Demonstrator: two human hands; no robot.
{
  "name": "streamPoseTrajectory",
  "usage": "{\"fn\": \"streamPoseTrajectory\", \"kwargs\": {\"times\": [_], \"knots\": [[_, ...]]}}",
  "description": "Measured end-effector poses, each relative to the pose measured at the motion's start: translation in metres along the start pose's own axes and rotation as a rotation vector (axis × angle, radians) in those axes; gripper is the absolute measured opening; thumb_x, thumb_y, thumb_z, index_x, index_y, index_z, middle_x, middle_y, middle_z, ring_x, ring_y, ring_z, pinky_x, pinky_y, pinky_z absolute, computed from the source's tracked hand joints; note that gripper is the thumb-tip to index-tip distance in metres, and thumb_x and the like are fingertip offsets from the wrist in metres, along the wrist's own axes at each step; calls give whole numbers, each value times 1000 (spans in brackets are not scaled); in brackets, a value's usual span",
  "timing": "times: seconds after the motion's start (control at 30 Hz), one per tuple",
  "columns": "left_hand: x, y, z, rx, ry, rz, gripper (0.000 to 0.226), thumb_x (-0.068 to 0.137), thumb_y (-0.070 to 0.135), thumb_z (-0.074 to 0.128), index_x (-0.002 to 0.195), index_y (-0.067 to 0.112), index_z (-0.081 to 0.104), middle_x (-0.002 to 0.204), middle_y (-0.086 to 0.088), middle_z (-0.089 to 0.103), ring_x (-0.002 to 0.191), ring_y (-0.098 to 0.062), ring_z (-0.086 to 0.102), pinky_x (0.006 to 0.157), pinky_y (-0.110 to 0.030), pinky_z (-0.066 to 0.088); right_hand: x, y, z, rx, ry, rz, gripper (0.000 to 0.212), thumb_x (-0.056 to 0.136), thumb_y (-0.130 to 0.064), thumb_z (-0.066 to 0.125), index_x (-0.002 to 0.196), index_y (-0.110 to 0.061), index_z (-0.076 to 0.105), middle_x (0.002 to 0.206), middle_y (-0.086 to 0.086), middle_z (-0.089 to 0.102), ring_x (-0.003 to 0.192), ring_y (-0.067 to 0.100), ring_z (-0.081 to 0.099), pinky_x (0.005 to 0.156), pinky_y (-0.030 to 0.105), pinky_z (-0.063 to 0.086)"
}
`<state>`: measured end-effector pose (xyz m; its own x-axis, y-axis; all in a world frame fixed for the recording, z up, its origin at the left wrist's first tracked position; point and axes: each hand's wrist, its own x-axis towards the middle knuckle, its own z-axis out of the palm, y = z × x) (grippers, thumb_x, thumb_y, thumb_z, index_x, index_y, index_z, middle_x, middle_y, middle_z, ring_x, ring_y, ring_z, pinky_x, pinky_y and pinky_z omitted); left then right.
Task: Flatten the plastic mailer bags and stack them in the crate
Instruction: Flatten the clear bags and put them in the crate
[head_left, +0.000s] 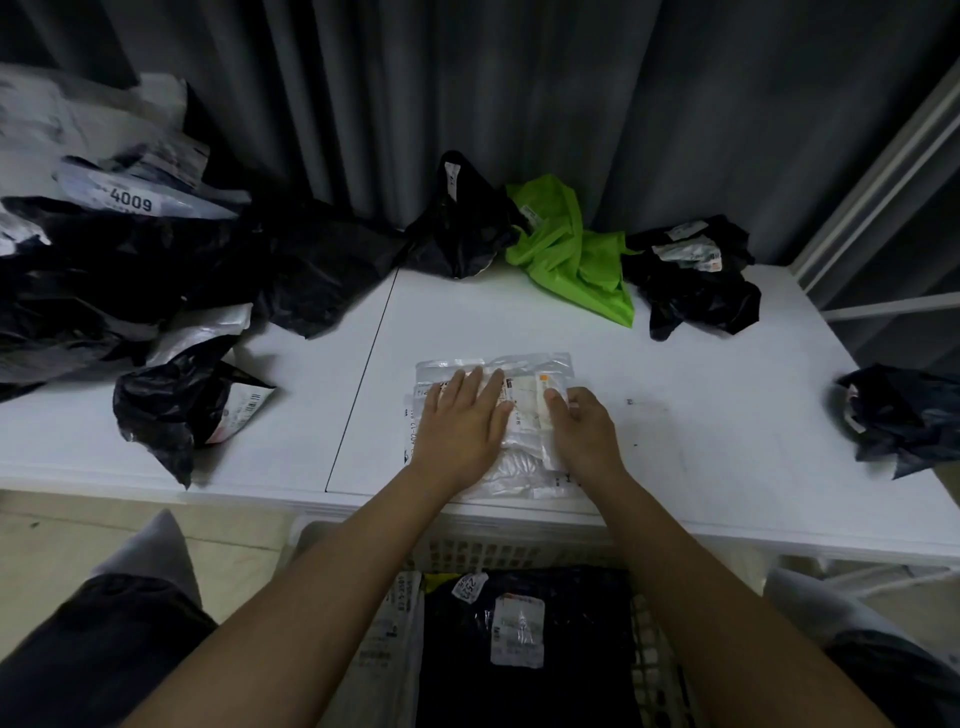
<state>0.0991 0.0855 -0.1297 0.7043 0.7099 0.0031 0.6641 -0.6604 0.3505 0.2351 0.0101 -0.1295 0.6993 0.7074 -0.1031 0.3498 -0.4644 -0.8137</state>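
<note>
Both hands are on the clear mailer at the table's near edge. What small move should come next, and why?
Probably lift the clear mailer off the table and lower it into the crate. It already looks flat under the left hand and right hand, and the crate sits directly below, with a black mailer topping its stack.

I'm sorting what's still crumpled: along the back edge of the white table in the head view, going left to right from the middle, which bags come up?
Crumpled black plastic bag with a white label → bright green plastic bag → crumpled black bag with white shipping labels.
</note>
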Motion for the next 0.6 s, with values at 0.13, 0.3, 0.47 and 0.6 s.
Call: {"fn": "streamPoseTrajectory", "kwargs": {"times": [0.13, 0.3, 0.47, 0.6], "knots": [[2, 3, 0, -38, -77, -29, 53, 103, 42, 17, 153, 27, 9, 161, -3, 4, 148, -21, -5, 119, -41, -5, -1, -3, -2, 106, 27, 23, 24, 99, -35, 46, 112, -15, 50, 96, 5, 59, 89, 21, 57, 76, 27, 40], [4, 2, 1, -26, -123, -41, 53, 103, 40, 17, 153, 28, 9, 161, -4, 2, 148, -20, -7, 119, -43, -7, -4, -6, -6, -124, 33, -108, 43, 99, -36, 43, 139, -22, 36, 120, 11, 55, 106, 29, 57, 86, 34, 43], [8, 1, 4, -17, -163, -59, 52, 103, 38, 16, 153, 30, 8, 161, -3, 1, 148, -19, -8, 118, -43, -10, -7, -5, -3, -284, 11, -171, 43, 100, -36, 41, 141, -22, 38, 128, 12, 45, 103, 29, 56, 83, 33, 44], [10, -2, 1, -67, -214, -55, 51, 103, 40, 15, 153, 31, 7, 161, -1, 0, 148, -17, -9, 118, -42, -10, 0, -2, -5, -117, 38, -121, 40, 95, -35, 54, 131, -20, 49, 121, 15, 54, 104, 26, 56, 84, 28, 42]]}}
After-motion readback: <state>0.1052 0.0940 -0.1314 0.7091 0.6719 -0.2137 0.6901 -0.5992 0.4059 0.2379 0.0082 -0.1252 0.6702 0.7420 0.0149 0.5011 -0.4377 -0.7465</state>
